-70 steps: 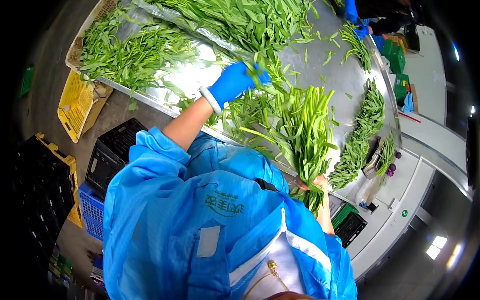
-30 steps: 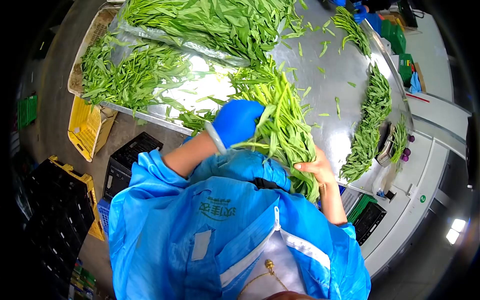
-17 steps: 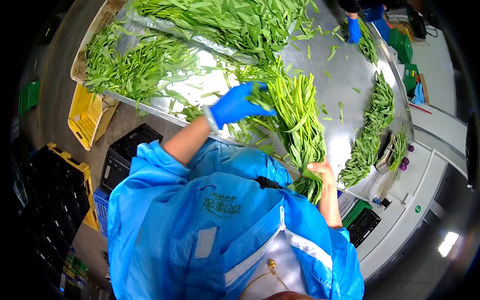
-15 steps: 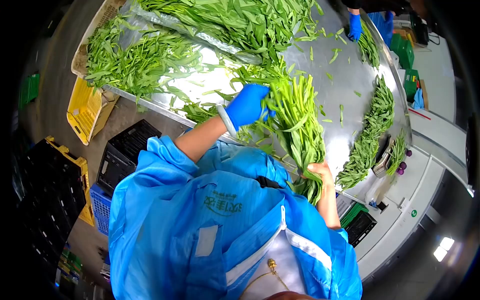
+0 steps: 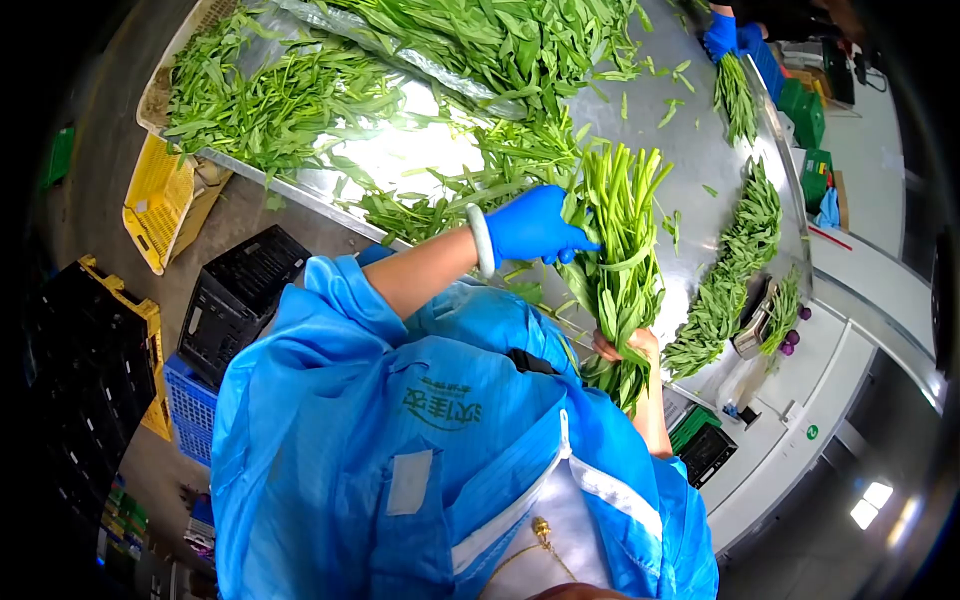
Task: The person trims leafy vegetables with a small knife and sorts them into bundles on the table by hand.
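Observation:
My right hand (image 5: 640, 346), bare, is wrapped round the lower, leafy part of a bunch of water spinach (image 5: 622, 235). The bunch stands with its cut stalk ends pointing up and away from me. My left hand (image 5: 532, 228), in a blue glove with a white ring at the wrist, is closed at the bunch's left side. Its curled fingers pinch leafy water spinach there; their tips are partly hidden. Behind that hand, loose water spinach (image 5: 300, 110) lies on the metal table (image 5: 640, 125).
A larger heap of greens (image 5: 480, 45) lies beside plastic film at the back. Another person's gloved hand (image 5: 720, 38) holds a bunch at the far right. A row of bunches (image 5: 735, 270) lines the right table edge. Yellow crate (image 5: 160, 205) and black crate (image 5: 240, 290) stand left.
My left hand has shifted right, its fingers now lower on the bunch's side. The bunch has moved slightly right. The other person's hand and bunch have changed position.

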{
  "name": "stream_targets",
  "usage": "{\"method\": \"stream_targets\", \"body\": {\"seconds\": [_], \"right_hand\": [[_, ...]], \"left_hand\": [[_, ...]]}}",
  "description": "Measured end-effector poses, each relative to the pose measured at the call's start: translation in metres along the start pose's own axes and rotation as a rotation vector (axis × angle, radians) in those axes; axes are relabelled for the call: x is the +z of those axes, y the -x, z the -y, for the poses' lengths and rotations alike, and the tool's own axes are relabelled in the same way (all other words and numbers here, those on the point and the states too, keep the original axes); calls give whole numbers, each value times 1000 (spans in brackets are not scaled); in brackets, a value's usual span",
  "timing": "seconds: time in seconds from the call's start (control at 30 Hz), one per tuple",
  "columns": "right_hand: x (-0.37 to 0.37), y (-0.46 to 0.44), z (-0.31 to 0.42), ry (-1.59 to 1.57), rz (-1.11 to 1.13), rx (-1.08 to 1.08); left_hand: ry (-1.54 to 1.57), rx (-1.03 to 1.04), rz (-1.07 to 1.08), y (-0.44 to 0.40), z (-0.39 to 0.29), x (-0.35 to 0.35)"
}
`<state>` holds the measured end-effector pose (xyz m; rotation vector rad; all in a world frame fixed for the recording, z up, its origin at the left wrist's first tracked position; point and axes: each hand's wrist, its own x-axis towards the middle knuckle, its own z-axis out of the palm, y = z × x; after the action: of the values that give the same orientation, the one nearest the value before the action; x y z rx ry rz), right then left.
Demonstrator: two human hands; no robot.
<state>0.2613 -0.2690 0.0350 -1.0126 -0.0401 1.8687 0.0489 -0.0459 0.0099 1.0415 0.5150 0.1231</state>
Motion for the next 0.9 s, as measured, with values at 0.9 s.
{"method": "stream_targets", "body": {"seconds": [0.9], "right_hand": [[12, 41, 1, 151, -107, -117]], "left_hand": [[213, 182, -222, -6, 68, -75]]}}
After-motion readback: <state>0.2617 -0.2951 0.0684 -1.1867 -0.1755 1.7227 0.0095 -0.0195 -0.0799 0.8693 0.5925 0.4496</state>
